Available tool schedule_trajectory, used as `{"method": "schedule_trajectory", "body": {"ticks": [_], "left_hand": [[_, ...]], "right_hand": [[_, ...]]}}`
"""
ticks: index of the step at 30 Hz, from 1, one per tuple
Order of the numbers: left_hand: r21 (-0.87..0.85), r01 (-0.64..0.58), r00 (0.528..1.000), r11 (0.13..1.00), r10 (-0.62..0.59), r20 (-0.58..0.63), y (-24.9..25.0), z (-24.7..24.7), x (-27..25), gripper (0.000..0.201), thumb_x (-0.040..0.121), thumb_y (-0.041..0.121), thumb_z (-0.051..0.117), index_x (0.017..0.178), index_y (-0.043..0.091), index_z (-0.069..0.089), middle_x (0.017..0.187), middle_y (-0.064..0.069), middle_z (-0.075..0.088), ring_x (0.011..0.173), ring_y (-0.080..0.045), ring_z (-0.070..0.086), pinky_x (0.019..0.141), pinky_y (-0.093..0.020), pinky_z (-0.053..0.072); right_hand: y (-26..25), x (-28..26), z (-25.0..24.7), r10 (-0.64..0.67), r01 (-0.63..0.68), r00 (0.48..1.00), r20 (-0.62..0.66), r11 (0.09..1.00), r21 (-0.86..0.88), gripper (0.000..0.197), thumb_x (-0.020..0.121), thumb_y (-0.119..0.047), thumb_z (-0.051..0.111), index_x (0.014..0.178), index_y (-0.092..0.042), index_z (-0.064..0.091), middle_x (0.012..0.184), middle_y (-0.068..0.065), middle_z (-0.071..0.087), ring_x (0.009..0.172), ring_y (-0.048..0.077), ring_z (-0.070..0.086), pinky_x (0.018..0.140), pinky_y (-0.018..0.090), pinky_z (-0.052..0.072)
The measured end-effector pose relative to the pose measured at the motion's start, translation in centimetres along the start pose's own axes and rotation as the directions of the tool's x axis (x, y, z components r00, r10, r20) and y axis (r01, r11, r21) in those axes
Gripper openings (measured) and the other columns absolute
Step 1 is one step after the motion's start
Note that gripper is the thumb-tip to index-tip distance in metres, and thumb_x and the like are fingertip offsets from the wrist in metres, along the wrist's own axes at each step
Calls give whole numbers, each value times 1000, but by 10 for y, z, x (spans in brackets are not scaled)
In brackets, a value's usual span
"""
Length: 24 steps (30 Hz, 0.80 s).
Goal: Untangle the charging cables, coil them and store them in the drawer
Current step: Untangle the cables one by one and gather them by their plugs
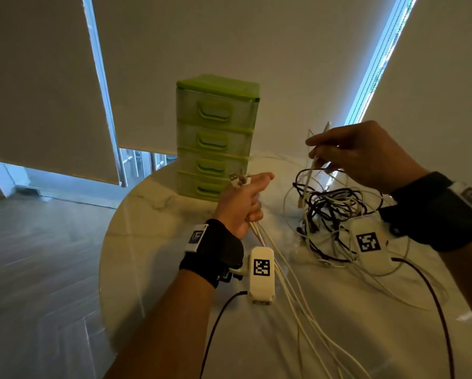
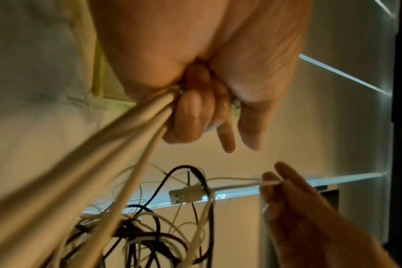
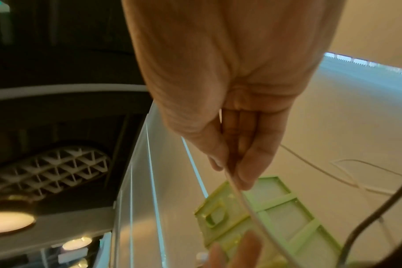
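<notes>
A round marble tabletop (image 1: pixel 136 214) stands on grey wood floor (image 1: pixel 38 255). Pale blinds (image 1: pixel 38 77) cover bright windows (image 1: pixel 379 64) behind.

Home: marble table (image 1: pixel 153 214), roller blinds (image 1: pixel 38 91)

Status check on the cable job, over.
Left hand grips white cables. Right hand pinches one cable, lifted off tangle. Drawers all closed.

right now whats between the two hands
In the head view, mostly air above the marble table. The left hand grips a bundle of white cables; the right hand pinches one white cable rising from the tangle below the gap.
</notes>
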<state>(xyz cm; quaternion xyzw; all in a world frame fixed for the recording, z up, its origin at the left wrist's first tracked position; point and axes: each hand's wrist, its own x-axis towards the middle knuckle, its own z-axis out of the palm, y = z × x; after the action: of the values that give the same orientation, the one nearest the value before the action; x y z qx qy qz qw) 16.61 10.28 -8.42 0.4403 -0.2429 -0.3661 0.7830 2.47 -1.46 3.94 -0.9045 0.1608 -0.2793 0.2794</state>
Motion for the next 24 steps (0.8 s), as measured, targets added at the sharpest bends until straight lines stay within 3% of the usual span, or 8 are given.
{"method": "schedule_trajectory", "body": {"ticks": [5, 8, 10, 13, 16, 18, 21, 24], "left_hand": [[284, -5, 986, 959, -43, 160, -7, 16, -9, 20, 91, 26, 65, 110, 25, 68, 50, 11, 31, 40, -8, 20, 42, -22, 17], [438, 2, 989, 899, -67, 133, -7, 21, -13, 10, 88, 32, 69, 92, 23, 70, 47, 13, 39, 39, -8, 26, 44, -21, 22], [464, 21, 992, 886, -76, 101, -5, 19, -11, 19, 87, 39, 69, 83, 21, 64, 45, 14, 31, 39, -7, 26, 44, -19, 24], [462, 53, 991, 885, -103, 85, -7, 16, -8, 29, 87, 42, 68, 86, 16, 58, 46, 12, 23, 42, -9, 21, 44, -20, 21], [412, 111, 992, 904, -125, 5, -9, 13, -6, 19, 92, 30, 63, 83, 13, 63, 41, 15, 30, 46, -11, 22, 43, -19, 21], [405, 135, 991, 904, -113, -79, -9, 10, -4, 14, 91, 27, 65, 89, 13, 65, 47, 10, 36, 47, -12, 27, 41, -16, 25], [376, 150, 977, 914, -78, -199, -9, 3, 1, 7, 90, 19, 64, 88, 13, 64, 56, 2, 37, 46, -13, 30, 38, -13, 25], [126, 130, 979, 983, -107, -176, -4, 4, 0, 13, 94, 7, 53, 95, 13, 65, 45, 9, 39, 39, -8, 27, 36, -17, 21]], "right_hand": [[-13, -4, 11, -93, 94, 989, 119, 996, 3, 25, 92, -8, 61, 114, -17, 68, 92, -6, 72, 79, 3, 70, 72, 15, 56], [-13, 2, 8, -97, 99, 993, 73, 995, -29, 31, 90, -1, 61, 116, -16, 67, 93, -6, 71, 84, 1, 69, 73, 11, 54], [-7, 5, 3, -82, 82, 996, 23, 996, -31, 30, 88, -1, 63, 114, -15, 68, 93, -4, 71, 85, 4, 70, 74, 13, 55], [4, 12, -7, -53, 51, 992, -117, 999, -17, 24, 88, -6, 66, 110, -16, 70, 92, -2, 72, 82, 11, 72, 75, 24, 59], [14, 24, -23, 13, -41, 967, -255, 994, -102, 18, 88, -14, 68, 105, -16, 72, 83, -2, 71, 77, 16, 71, 76, 34, 60], [21, 28, -34, 87, -119, 956, -281, 988, -98, 16, 86, -20, 71, 100, -12, 73, 79, 3, 71, 75, 20, 71, 76, 38, 60], [30, 25, -43, 151, -197, 944, -294, 972, -132, 20, 84, -28, 73, 94, -11, 74, 75, 5, 70, 71, 20, 68, 72, 35, 55], [26, 9, -31, 136, -195, 963, -234, 948, -253, 17, 80, -33, 75, 89, -18, 75, 75, -9, 64, 70, 3, 56, 74, 26, 40]]}}
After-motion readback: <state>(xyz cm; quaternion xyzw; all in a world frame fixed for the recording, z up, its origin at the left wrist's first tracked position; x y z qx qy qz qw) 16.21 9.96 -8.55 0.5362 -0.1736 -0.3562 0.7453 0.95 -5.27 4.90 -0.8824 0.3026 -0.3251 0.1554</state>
